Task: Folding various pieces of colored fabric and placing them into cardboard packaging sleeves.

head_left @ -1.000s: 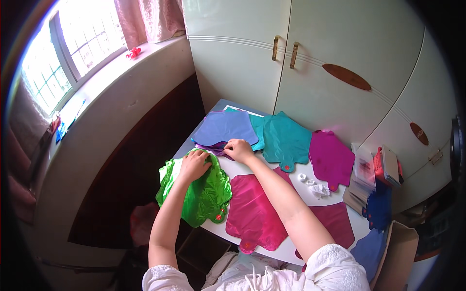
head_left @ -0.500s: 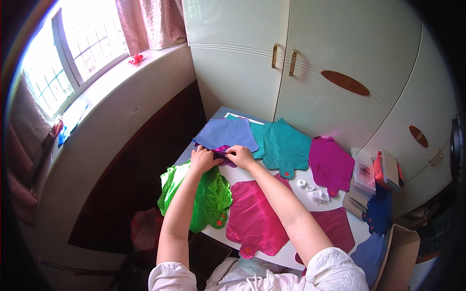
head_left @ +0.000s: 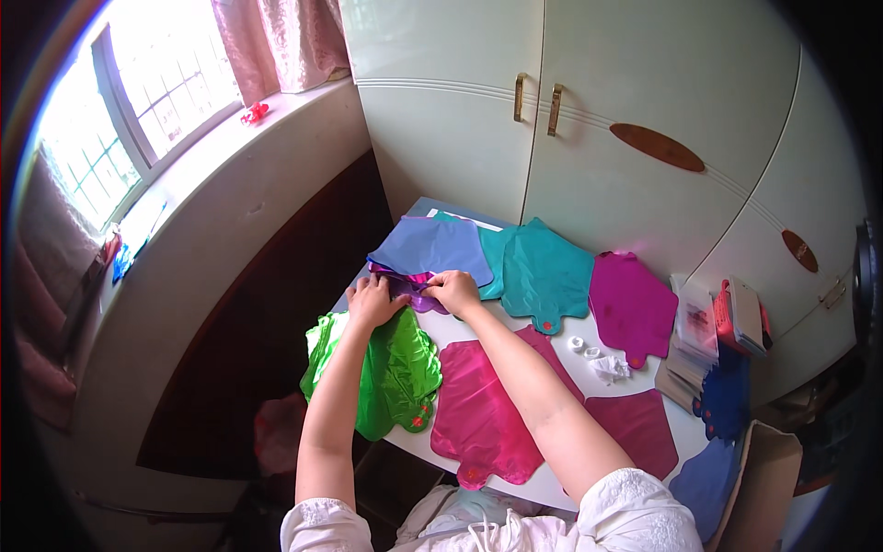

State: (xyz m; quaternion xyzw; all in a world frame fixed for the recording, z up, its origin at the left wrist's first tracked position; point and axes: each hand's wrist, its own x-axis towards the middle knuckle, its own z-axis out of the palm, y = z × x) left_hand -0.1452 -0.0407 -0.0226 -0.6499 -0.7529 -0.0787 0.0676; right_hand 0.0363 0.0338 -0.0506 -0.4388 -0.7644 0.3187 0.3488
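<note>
The right hand [head_left: 454, 293] has its grip pinched closed on a shiny purple fabric piece [head_left: 425, 304]; left of that grip, the left hand [head_left: 370, 303] rests loosely open, thumb spread. Just beyond the grip lies a flat periwinkle fabric piece [head_left: 432, 246]; nearer the body, crumpled glossy green fabric [head_left: 407, 370].

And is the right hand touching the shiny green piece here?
Apart. The head view shows the right hand at the purple piece, with white tabletop visible between that hand and the green piece.
</note>
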